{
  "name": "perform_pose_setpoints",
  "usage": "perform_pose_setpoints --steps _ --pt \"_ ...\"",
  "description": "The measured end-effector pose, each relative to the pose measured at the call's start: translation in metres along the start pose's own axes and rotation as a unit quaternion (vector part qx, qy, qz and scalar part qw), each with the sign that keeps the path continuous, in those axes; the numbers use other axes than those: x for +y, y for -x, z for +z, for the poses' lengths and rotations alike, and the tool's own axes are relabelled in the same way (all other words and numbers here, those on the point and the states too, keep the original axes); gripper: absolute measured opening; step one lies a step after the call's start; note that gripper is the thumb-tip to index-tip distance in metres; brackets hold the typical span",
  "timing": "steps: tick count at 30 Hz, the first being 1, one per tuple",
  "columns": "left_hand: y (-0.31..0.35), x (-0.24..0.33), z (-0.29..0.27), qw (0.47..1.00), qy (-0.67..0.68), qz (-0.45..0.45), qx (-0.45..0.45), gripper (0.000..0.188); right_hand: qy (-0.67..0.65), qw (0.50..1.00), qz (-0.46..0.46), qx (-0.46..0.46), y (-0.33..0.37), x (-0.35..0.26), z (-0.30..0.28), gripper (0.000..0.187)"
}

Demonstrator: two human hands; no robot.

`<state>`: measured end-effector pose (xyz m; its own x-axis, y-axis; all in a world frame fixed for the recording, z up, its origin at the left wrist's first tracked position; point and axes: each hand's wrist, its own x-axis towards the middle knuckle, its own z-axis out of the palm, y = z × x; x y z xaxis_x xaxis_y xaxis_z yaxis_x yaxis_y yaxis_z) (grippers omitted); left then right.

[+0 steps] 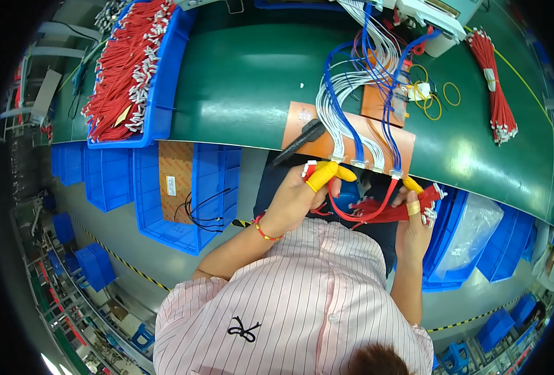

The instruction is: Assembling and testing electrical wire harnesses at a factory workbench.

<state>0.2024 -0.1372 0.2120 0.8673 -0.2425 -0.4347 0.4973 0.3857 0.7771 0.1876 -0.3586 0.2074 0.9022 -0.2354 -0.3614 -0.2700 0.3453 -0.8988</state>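
At the table's front edge, an orange-brown board [314,142] carries a row of white connectors with white wires [330,125] and blue wires [386,122] running back from them. My left hand [307,190], with yellow finger cots, is closed at the row's left end; a white connector end of red cable [310,167] shows between its fingers. A red cable [386,203] loops from there to a connector at the right end of the row. My right hand [414,215], also wearing a yellow finger cot, grips a bundle of red cables [380,211] below the board.
A blue bin [168,94] heaped with red cables stands on the green table [246,81] at the left. Another red cable bundle [497,94] lies at the right, near yellow rings [452,94]. A black bar [299,142] crosses the board's left end. Blue crates [146,212] sit below.
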Motion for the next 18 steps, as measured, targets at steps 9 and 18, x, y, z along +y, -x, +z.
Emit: perform_pose_setpoints --steps 9,18 --pt "-0.009 -0.001 0.009 1.000 -0.001 -0.025 0.001 0.039 0.003 0.996 0.084 -0.034 -0.005 -0.003 0.026 0.017" --pt "0.011 -0.012 0.021 0.998 -0.027 0.030 -0.039 0.033 0.203 0.978 0.014 -0.043 0.014 -0.004 0.009 0.020"
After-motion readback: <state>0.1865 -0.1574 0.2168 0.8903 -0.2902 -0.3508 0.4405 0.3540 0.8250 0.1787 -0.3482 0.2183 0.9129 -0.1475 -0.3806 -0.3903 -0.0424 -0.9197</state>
